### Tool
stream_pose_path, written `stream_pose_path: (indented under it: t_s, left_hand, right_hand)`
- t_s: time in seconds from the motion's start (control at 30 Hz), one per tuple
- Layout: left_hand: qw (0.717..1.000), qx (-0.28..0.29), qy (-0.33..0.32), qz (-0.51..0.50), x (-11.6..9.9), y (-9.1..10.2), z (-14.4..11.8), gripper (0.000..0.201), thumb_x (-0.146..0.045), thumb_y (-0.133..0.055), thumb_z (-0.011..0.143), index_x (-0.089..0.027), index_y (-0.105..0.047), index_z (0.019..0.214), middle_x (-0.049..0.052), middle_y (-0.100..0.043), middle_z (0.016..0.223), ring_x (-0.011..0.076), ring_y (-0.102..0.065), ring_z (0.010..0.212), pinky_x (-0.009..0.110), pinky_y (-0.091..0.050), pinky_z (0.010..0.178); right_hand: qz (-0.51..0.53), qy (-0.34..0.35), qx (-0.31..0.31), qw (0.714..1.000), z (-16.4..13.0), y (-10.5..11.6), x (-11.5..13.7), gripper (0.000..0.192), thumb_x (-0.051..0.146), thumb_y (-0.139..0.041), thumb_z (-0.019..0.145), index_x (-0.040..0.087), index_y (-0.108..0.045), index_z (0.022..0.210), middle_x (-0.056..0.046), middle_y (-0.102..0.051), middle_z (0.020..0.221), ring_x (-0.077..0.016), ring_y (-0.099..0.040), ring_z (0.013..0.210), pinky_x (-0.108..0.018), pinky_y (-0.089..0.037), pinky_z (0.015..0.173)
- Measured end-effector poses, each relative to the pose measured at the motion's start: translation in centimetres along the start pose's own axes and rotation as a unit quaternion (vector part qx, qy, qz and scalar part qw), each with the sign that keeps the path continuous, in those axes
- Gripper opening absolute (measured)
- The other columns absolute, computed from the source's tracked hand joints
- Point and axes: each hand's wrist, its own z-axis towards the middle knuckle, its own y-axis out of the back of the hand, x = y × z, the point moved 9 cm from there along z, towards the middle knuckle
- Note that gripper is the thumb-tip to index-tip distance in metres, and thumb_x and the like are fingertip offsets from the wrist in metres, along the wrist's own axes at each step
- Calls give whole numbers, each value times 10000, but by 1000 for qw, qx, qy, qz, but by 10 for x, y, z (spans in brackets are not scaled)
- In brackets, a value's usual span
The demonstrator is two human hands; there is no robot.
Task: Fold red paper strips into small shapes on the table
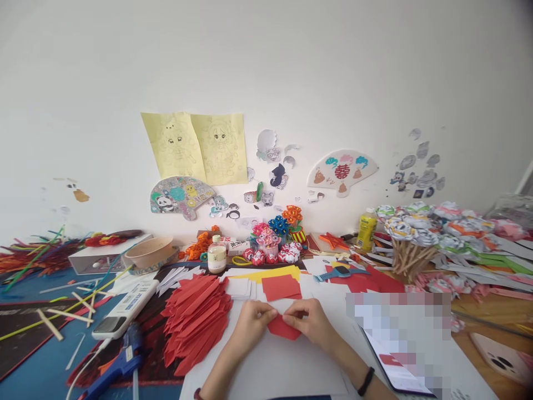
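A piece of red paper (285, 329) is held up between my two hands over the white sheets (291, 369). My left hand (257, 321) pinches its upper left edge between thumb and forefinger. On the other side my right hand (307, 321) pinches the upper right part. The paper looks folded, its lower edge coming to a blunt shape. Just beyond my fingers lies a small stack of red paper squares (281, 286). To the left is a big pile of folded red paper strips (195, 322).
At left are a blue glue gun (120, 364), a white power bank (125, 311) and wooden sticks (85, 305). A bottle (217, 255) and pipe-cleaner flowers (270, 239) stand by the wall. A tablet (395, 355), partly blurred, and paper flowers (416, 228) are at right.
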Motion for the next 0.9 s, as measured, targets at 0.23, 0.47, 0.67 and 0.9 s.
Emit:
stream_pose_path:
  t_s: [0.23, 0.47, 0.67, 0.9]
  left_hand:
    - [998, -27, -11, 52, -1, 10, -2, 373, -362, -459, 859, -138, -627, 611, 0, -574, 580, 134, -456, 593, 224, -303, 568]
    - [999, -29, -5, 22, -3, 9, -2, 423, -432, -406, 896, -147, -561, 624, -19, -505, 581, 123, -418, 584, 225, -291, 548]
    - [998, -27, -15, -46, -7, 9, 0, 406, -504, -411, 891, -148, -605, 905, -1, -567, 672, 131, -462, 595, 225, -341, 560]
    - [995, -17, -9, -93, -3, -7, -5, 541, -450, -673, 737, -181, -458, 1155, -13, -590, 756, 113, -490, 592, 205, -366, 548]
  right_hand:
    - [37, -17, 16, 999, 0, -2, -2, 226, 343, -650, 758, 150, -732, 673, -54, -686, 657, -179, -576, 603, -260, -424, 562]
    - [32, -19, 36, 999, 4, -4, -4, 280, 406, -638, 773, 153, -743, 716, -54, -677, 706, -178, -581, 646, -263, -435, 592]
    - [56, -34, -6, 998, 5, 7, -9, 363, 495, -616, 778, 156, -747, 773, -62, -692, 725, -197, -600, 675, -289, -463, 623]
    - [144, -66, -53, 986, 6, 8, -25, 363, 495, -688, 720, 148, -698, 824, -85, -711, 841, -239, -648, 790, -329, -507, 713]
